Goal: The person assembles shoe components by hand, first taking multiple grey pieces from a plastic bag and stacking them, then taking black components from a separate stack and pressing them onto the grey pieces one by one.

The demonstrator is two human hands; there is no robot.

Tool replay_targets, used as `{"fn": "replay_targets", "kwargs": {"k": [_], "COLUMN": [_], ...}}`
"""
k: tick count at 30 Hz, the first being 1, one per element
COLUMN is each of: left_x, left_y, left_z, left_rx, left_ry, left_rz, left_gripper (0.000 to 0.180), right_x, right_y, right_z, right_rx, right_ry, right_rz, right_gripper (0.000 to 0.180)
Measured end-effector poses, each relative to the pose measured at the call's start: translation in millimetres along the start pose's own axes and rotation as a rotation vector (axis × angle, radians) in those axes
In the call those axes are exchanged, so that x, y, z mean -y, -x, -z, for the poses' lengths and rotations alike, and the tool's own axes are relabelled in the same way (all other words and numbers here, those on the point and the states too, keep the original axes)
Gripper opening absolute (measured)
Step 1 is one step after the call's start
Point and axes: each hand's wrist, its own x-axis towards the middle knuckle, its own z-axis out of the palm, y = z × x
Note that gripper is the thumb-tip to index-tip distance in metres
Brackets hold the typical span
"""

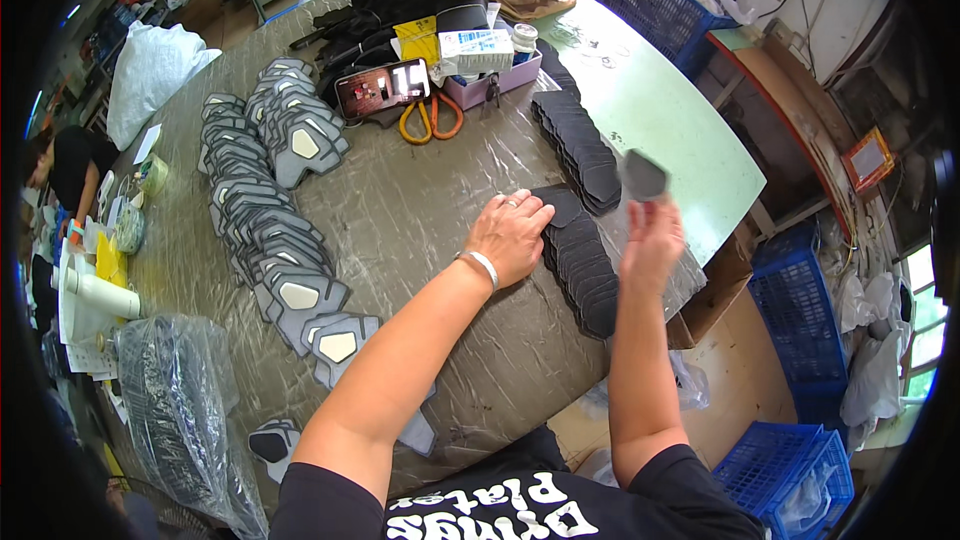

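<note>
Workroom, cluttered: we're at a big table point(420, 175) covered w/ shiny brownish plastic, pale green section toward the far R. Blue crates point(800, 310) sit off the R side; co-worker point(75, 175) at far L, partly cut off by dark rim of view.

Our R hand point(655, 250) holds 1 small dark pc point(644, 176) up off the table, R of the black rows; fingers pinch its lower edge. Hand + pc both blurred, so exact grip detail n/a. Our L hand point(508, 240) (ring, white wristband) lies w/ fingers bent, tips on the top black pc point(562, 205) at the far end of the near black row point(585, 280); can't tell if they pinch it or only press. That row = overlapping black pcs, running toward us b/w our 2 forearms. Far black row point(575, 145) lies just beyond, similar pcs, also overlapped.

L half of table: 2 rows of grey pcs, the longer row point(265, 230) and shorter row point(295, 125), fanned; several show cream patches.

Far side, approx. center: phone point(382, 88) propped on its long edge, scissors point(433, 120) w/ yellow + orange handles, lilac box point(470, 93) w/ white carton point(477, 52). Near L edge: plastic-wrapped black bundle point(185, 410), white bottle point(105, 295) beyond.
</note>
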Motion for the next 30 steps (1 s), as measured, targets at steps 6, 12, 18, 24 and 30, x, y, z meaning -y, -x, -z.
{"fn": "replay_targets", "kwargs": {"k": [6, 12, 18, 24, 30], "left_x": [-30, -80, -80, -86, -94], "left_y": [24, 124, 216, 265, 269], "left_z": [35, 80, 99, 124, 135], "left_rx": [-0.272, -0.410, -0.660, -0.470, -0.377], "left_ry": [0.554, 1.333, 1.164, 1.028, 0.439], "left_rz": [0.319, 0.764, 1.128, 1.119, 0.893], "left_gripper": [0.029, 0.011, 0.010, 0.009, 0.014], "right_x": [33, 19, 26, 7, 4], "right_y": [56, 156, 189, 205, 211], "right_z": [-14, -21, -31, -21, -24], "right_rx": [0.121, 0.843, 1.456, 1.174, 1.174], "right_ry": [0.576, 0.816, 0.627, 0.800, 0.961], "right_rz": [0.393, 0.732, 0.080, -0.570, -0.603], "right_gripper": [0.009, 0.018, 0.035, 0.025, 0.020]}}
